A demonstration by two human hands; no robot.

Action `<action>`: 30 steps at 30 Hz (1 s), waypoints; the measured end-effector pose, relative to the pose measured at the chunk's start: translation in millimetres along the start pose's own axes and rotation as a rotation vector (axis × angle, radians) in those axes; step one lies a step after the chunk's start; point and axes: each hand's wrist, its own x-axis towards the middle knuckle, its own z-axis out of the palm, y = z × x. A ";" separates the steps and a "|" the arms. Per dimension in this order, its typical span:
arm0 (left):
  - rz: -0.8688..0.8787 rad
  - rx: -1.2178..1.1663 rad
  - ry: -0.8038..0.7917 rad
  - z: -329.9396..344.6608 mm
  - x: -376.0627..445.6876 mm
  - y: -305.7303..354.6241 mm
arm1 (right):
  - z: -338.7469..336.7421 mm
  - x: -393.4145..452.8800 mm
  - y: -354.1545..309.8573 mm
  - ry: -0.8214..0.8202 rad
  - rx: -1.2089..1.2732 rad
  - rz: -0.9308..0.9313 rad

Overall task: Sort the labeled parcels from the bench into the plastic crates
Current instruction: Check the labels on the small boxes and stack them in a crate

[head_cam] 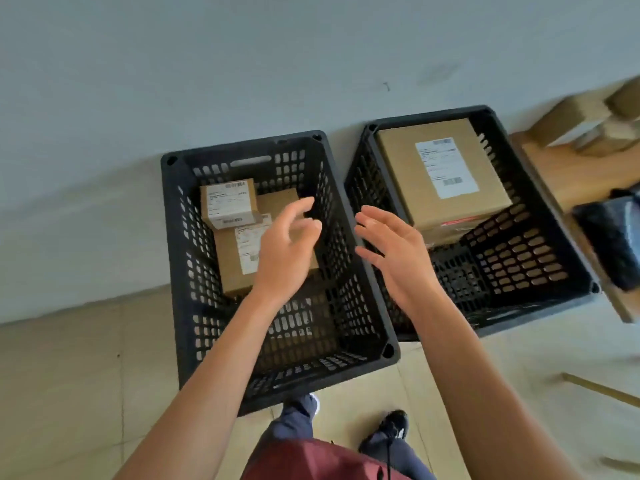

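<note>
A pale grey wall (pixel 242 64) is rising behind a beige tiled floor (pixel 69 393), a black plastic-wrapped bundle (pixel 613 240) is lying at the right edge, a thin wooden strip (pixel 599 389) is lying on the tiles, and dark sneakers (pixel 393 422) are standing below a maroon shirt hem (pixel 311 462).

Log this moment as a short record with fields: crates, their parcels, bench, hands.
left crate: two labeled boxes, the small box lying on the bigger box
right crate: one large box, label up
bench: blurred boxes remain on it
left hand: open, empty, above the left crate
right hand: open, empty, over the gap between crates
</note>
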 end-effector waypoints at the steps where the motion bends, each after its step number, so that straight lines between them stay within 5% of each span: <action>1: 0.033 -0.015 -0.023 14.6 -3.7 12.5 | -17.2 -7.2 -4.9 0.021 0.028 -0.012; 17: 0.233 -0.023 -0.337 280.0 -140.1 137.5 | -330.3 -140.8 14.8 0.336 0.191 -0.095; 30: 0.284 0.054 -0.449 393.7 -148.4 184.9 | -464.1 -160.4 5.2 0.456 0.270 -0.145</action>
